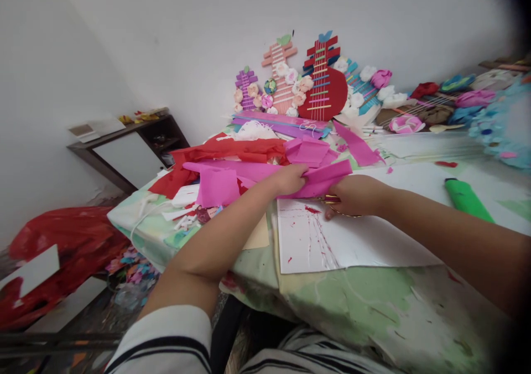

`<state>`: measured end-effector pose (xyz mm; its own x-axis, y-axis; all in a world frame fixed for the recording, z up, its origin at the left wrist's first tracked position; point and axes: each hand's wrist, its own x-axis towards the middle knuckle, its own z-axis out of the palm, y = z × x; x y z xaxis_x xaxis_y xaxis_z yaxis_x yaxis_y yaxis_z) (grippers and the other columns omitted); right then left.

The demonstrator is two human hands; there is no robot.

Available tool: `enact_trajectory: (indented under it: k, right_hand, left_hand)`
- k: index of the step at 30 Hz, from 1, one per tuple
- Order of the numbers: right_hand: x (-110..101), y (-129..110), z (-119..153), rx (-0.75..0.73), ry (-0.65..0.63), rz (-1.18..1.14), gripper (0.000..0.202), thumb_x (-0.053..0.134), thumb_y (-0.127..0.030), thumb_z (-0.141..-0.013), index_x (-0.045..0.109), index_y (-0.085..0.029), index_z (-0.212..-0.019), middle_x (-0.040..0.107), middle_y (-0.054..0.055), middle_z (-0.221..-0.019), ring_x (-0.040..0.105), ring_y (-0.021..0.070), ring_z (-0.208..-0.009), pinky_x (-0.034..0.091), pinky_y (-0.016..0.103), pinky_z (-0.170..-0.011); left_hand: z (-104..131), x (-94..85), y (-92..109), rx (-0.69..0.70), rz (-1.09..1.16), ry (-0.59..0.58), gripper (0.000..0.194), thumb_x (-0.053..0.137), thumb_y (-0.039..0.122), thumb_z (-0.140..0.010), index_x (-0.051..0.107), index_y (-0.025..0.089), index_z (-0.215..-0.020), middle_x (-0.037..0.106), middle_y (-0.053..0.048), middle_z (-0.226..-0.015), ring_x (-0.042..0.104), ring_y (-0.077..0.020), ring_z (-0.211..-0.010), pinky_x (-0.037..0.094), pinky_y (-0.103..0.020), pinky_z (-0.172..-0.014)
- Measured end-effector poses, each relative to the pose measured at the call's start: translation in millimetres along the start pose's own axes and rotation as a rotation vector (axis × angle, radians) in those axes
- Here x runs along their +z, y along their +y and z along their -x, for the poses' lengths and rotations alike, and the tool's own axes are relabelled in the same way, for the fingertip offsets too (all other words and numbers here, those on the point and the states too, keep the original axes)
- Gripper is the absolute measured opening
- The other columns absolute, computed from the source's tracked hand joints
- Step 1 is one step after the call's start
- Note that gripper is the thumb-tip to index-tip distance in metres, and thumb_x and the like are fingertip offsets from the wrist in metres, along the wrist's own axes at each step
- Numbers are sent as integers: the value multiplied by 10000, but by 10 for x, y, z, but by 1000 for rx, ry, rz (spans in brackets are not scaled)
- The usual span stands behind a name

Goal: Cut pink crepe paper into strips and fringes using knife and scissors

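Note:
My left hand is closed on a long strip of magenta paper, which stretches across the table above the white board. My right hand is wrapped round gold-coloured scissors at the lower edge of that paper, near its right end. Whether the blades are on the paper cannot be made out. Under my hands lies the white board, marked with red streaks and small red scraps. Red paper and another folded magenta piece lie behind the strip.
Decorated instrument-shaped crafts, one of them red, lean on the wall at the back. A green object lies at the right. Paper flowers fill the back right. A low cabinet stands at the left, with red plastic on the floor.

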<state>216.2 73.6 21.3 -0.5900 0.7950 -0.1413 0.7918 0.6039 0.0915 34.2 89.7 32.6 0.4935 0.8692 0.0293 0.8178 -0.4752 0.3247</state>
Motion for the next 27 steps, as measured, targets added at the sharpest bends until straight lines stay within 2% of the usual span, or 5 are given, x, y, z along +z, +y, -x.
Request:
enact_trajectory:
  k: [4, 8, 15, 21, 27]
  right_hand:
    - [13, -24, 10, -35, 50, 9, 509, 443, -653, -652, 622, -186, -745, 585, 67, -639, 488, 164, -572, 264, 256, -481]
    - [17, -55, -22, -33, 16, -11, 550, 406, -692, -643, 625, -196, -739, 570, 61, -619, 472, 157, -556, 266, 255, -478]
    - [-20, -87, -34, -13, 4, -29, 460, 482, -628, -637, 611, -195, -725, 569, 52, -621, 466, 143, -552, 271, 248, -484]
    - [-18, -124, -51, -14, 24, 11, 538, 417, -677, -647, 615, -183, -727, 586, 59, -641, 482, 145, -541, 262, 246, -477]
    - [-68, -177, -92, -27, 10, -41, 456, 509, -618, -621, 632, -200, -756, 616, 49, -704, 516, 151, -593, 289, 242, -502]
  left_hand:
    - [8, -10, 12, -18, 9, 5, 253, 377, 145, -773, 547, 167, -959, 598, -46, -979, 540, -170, -838, 405, -264, -741]
    - [10, -18, -3, -33, 9, 23, 195, 378, 152, -769, 543, 161, -874, 595, -37, -883, 537, -162, -769, 408, -265, -706]
    - [9, -15, -23, -50, 25, 40, 148, 390, 152, -757, 524, 167, -818, 574, -16, -837, 520, -147, -752, 401, -252, -695]
    - [30, -29, 22, -59, 60, 52, 149, 382, 142, -751, 522, 166, -795, 567, -9, -822, 514, -139, -742, 398, -246, -699]
    - [38, -24, 36, -57, 84, 60, 152, 389, 118, -730, 524, 167, -783, 571, -16, -817, 517, -150, -753, 396, -255, -701]
